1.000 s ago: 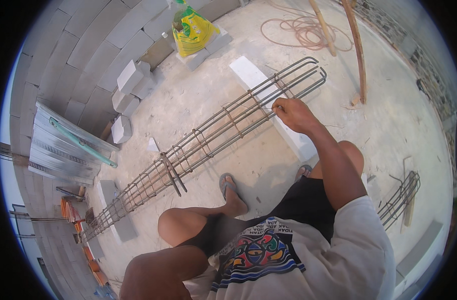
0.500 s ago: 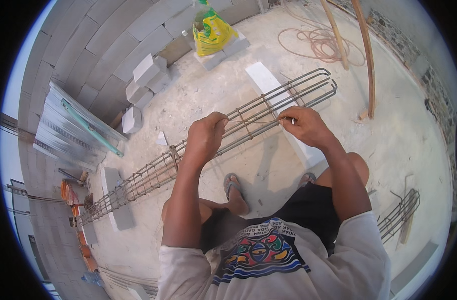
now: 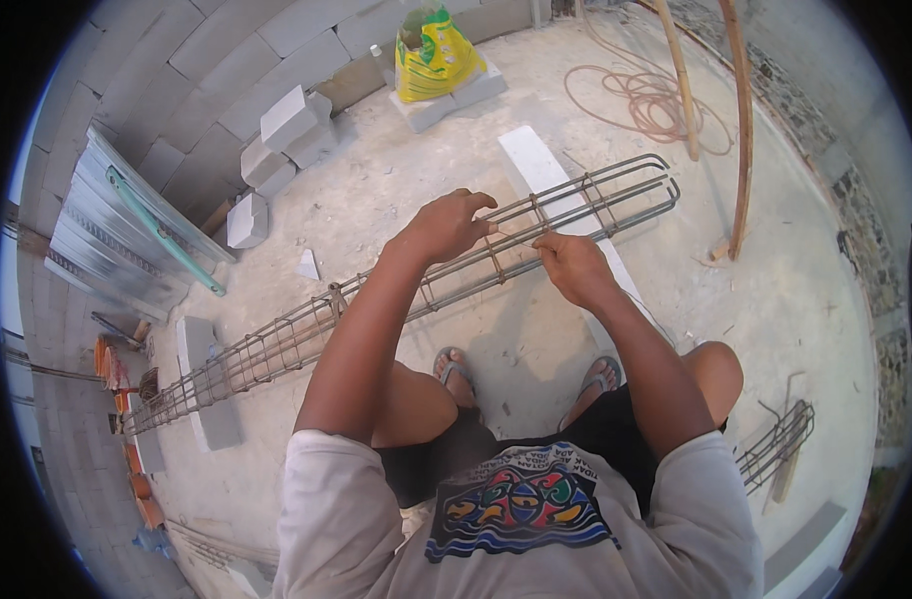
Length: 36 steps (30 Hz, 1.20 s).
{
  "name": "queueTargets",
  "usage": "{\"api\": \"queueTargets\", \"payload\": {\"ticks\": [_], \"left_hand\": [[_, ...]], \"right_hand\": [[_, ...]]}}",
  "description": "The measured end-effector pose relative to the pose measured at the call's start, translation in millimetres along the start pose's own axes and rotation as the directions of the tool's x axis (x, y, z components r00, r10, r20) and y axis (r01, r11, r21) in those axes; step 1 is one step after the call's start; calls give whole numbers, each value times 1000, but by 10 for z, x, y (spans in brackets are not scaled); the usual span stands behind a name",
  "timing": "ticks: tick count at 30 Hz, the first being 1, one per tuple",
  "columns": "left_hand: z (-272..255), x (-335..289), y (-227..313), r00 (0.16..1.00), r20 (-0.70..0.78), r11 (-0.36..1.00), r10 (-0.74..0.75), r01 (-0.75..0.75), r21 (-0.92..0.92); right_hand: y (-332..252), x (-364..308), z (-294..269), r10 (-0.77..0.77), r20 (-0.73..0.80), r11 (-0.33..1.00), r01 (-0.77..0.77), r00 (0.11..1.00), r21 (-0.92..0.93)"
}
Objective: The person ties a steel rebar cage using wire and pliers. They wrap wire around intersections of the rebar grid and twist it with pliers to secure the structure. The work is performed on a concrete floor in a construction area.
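Note:
A long rebar cage (image 3: 503, 276) of steel bars and square stirrups lies slantwise in front of me, from far left to upper right. Over its near-right part, my left hand (image 3: 448, 228) is bent at the fingers and pinches one end of a thin tie wire (image 3: 516, 234) at a stirrup. My right hand (image 3: 578, 270), closed in a pinch, has the wire's other end above the near-side bars. Between both hands the wire spans a short gap. The left fingertips are partly hidden, and the wire is too thin to follow fully.
A long pale block (image 3: 524, 152) lies under the cage's right end; another block (image 3: 199, 344) supports its left part. A yellow-green sack (image 3: 436, 65), stacked blocks (image 3: 294, 125), metal sheets (image 3: 102, 225), coiled hose (image 3: 656, 100), wooden poles (image 3: 741, 130) and another rebar piece (image 3: 780, 439) stand around.
My hands have come closer together: the left moved right and farther out, the right drew inward to the left. The stretch of wire between them is shorter. The view has shifted slightly.

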<state>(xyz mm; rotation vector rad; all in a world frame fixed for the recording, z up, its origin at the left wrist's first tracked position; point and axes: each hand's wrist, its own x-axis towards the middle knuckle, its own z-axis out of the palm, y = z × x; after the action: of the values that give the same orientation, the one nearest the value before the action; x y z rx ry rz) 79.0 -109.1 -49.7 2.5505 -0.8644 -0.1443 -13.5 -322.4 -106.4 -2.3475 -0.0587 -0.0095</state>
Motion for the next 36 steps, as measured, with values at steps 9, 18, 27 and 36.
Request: {"api": "queueTargets", "payload": {"ticks": [9, 18, 27, 36], "left_hand": [[938, 760, -1038, 914, 367, 982, -171, 129, 137], [1830, 889, -1434, 863, 486, 980, -139, 51, 190], [1648, 963, -1219, 923, 362, 972, -131, 48, 229], [1507, 781, -1219, 943, 276, 959, -186, 113, 261]], "right_hand": [[713, 454, 935, 301, 15, 937, -293, 954, -188], [892, 638, 1357, 298, -49, 954, -297, 953, 27], [893, 832, 1476, 298, 45, 953, -295, 953, -64], [798, 1015, 1664, 270, 142, 961, -276, 952, 24]]}}
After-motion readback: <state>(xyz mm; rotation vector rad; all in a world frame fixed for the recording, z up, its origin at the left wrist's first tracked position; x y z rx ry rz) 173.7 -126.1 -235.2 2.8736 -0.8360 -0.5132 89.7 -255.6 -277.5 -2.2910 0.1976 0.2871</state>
